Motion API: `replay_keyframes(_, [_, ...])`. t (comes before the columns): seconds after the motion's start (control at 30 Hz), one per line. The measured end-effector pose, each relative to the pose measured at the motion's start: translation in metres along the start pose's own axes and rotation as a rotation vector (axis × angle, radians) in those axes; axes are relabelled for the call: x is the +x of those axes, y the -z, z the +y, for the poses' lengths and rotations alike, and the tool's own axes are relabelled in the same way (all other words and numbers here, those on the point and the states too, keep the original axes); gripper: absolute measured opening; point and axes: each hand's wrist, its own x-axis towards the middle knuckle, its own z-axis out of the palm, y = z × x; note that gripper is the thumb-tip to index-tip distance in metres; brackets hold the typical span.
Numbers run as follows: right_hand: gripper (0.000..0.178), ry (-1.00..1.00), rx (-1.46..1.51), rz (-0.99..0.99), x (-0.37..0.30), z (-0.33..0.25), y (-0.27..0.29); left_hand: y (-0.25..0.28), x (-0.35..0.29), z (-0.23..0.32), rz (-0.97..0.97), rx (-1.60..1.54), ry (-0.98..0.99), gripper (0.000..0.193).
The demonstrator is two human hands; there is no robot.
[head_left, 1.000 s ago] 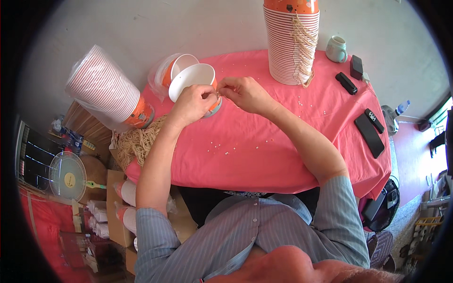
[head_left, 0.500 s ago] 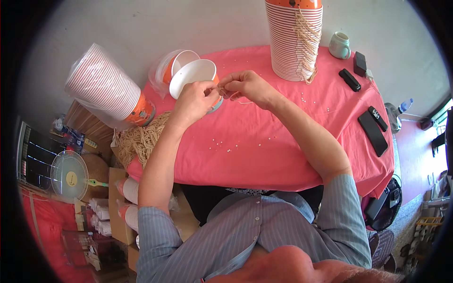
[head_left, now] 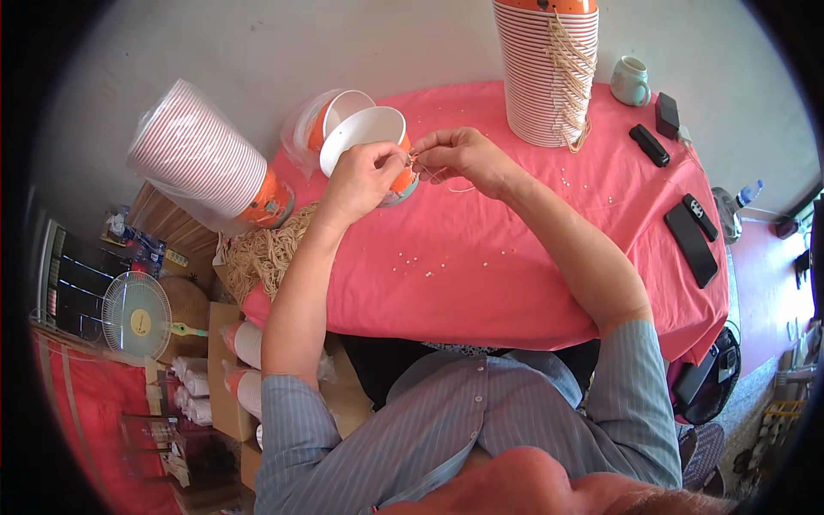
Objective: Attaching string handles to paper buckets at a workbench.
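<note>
An orange paper bucket with a white inside [head_left: 360, 136] lies tilted on the pink tablecloth, its open mouth toward the wall. At its near right side, my left hand [head_left: 367, 178] pinches a thin tan cord by the bucket's rim. Close against it, my right hand [head_left: 463, 161] pinches the same cord [head_left: 461, 189], whose loose end dangles below the fingers. The fingertips of both hands almost meet. Whether the cord passes through a hole in the bucket is hidden by my fingers.
A tall stack of buckets with cord handles [head_left: 548, 81] stands at the back. Left are a plastic-wrapped bucket stack [head_left: 202, 146], another bucket [head_left: 348, 107] and a heap of cords [head_left: 268, 249]. A mug [head_left: 631, 81] and phone [head_left: 691, 245] sit right. Small white bits [head_left: 429, 273] dot the pink cloth [head_left: 515, 300].
The whole view has shifted slightly, so everything sits a little further right. Both hands stay together at the bucket with the cord between them; their fingers have moved only slightly.
</note>
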Motion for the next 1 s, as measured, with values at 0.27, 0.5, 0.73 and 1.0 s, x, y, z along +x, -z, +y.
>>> replay_keyframes(0.27, [0.016,0.154,-0.035,0.111,-0.002,0.001,-0.010,0.001,0.004,-0.002,0.075,0.048,-0.015,0.026])
replay_keyframes(0.5, [0.022,0.189,-0.424,0.211,-0.008,-0.006,-0.017,0.002,0.003,0.007,0.044,0.072,-0.012,0.027])
replay_keyframes(0.73, [0.021,0.244,-0.436,0.208,-0.005,0.001,-0.014,0.000,0.004,0.007,-0.004,0.092,-0.032,0.026])
replay_keyframes(1.0, [0.018,0.243,-0.395,0.144,-0.008,-0.002,-0.015,0.001,0.005,0.005,-0.004,0.113,-0.029,0.028])
